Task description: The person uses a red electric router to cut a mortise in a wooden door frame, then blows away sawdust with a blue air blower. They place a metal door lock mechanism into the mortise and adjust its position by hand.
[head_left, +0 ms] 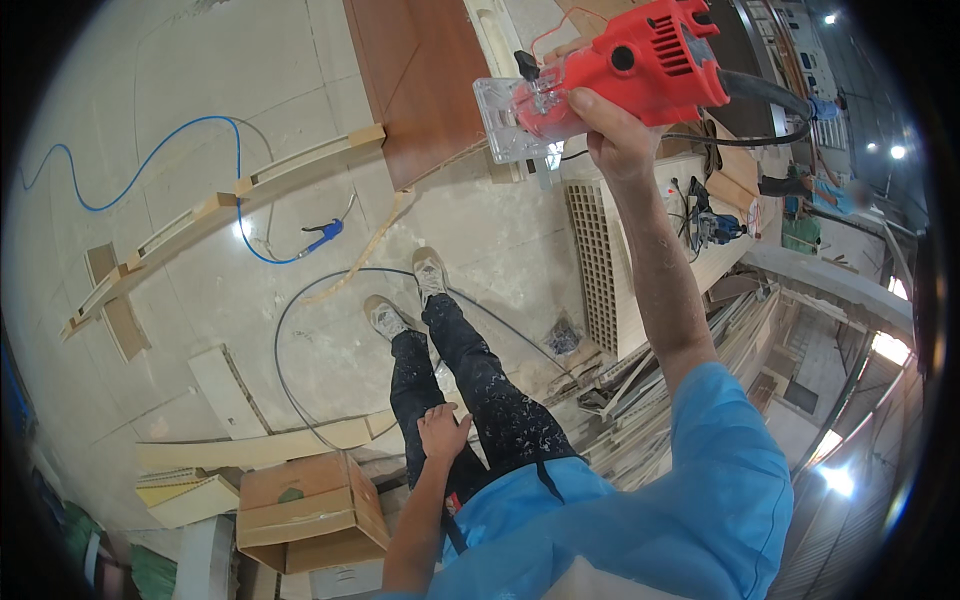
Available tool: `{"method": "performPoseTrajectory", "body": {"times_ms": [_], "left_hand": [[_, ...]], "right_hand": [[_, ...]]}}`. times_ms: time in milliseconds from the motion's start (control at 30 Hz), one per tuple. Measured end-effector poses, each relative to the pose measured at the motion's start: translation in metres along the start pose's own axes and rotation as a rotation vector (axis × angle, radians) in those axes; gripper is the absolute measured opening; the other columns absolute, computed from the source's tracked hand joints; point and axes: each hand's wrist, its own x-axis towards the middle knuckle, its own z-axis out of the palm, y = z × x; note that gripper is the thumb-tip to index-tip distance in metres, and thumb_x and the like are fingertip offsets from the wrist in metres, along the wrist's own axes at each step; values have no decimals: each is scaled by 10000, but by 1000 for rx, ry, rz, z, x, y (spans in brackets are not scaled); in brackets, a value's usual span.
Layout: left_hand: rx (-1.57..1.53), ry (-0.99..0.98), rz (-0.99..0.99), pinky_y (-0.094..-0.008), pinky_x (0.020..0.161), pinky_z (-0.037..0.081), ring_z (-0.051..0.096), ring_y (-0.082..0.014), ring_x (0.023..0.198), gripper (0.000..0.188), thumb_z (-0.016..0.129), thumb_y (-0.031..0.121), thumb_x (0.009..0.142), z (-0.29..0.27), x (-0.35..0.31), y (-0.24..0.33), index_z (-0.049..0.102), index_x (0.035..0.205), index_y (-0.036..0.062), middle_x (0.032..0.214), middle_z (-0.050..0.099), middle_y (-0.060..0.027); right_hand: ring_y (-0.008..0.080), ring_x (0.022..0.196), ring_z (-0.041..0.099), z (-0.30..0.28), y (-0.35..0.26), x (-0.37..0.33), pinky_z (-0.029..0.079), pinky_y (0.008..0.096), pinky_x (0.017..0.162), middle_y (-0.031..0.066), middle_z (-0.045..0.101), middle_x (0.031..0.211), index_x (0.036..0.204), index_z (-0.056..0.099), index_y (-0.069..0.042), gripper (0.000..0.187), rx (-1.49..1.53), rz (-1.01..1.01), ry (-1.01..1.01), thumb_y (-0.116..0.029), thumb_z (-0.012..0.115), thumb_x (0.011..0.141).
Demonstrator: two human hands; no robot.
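The right hand (618, 135) grips a rounded red plastic power tool (640, 70) with slotted vents and a clear, flat-edged base (497, 112), raised at arm's length; the left hand (442, 432), empty and loosely spread, rests on white-flecked dark trousers (505, 400) above glossy floor tiles (515, 235).

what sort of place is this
Probably a woodworking workshop: the right hand holds a red corded router with a clear plastic base, a blue air gun on a blue hose lies on pale tiles, and long pale strips are piled nearby.
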Motion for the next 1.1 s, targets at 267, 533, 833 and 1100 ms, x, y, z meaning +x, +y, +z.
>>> {"method": "performPoseTrajectory", "body": {"times_ms": [267, 533, 833, 1100], "left_hand": [[10, -24, -15, -462, 1081, 380, 561, -292, 1297, 476, 698, 446, 904, -1, 0, 0, 691, 1244, 112, 1300, 684, -89], [3, 4, -1, -464, 1078, 384, 575, -298, 1277, 468, 707, 432, 894, 1, 0, -3, 695, 1232, 109, 1269, 695, -92], [-424, 285, 24, -436, 950, 514, 660, -298, 1113, 376, 743, 285, 909, -79, -17, 32, 686, 1215, 74, 1185, 697, -143], [-1020, -21, 675, -390, 903, 583, 711, -251, 984, 557, 487, 500, 1075, -335, -132, 245, 598, 1289, -3, 1079, 695, -143]], "right_hand": [[267, 998, 708, -9, 4, -5, 593, 405, 907, 223, 693, 1110, 1172, 619, 88, 399, -92, -4, -70, -57, 657, 803], [214, 938, 704, -12, 9, -11, 594, 373, 860, 142, 708, 1037, 1111, 645, 47, 369, -34, -6, -12, -37, 745, 766], [163, 977, 680, -16, -49, -44, 573, 340, 873, 82, 701, 1062, 1141, 639, -14, 439, -36, 110, 32, -89, 820, 748], [236, 1064, 665, -10, -143, -43, 550, 362, 911, 142, 674, 1170, 1108, 646, -28, 430, 188, -128, -116, -128, 840, 737]]}}
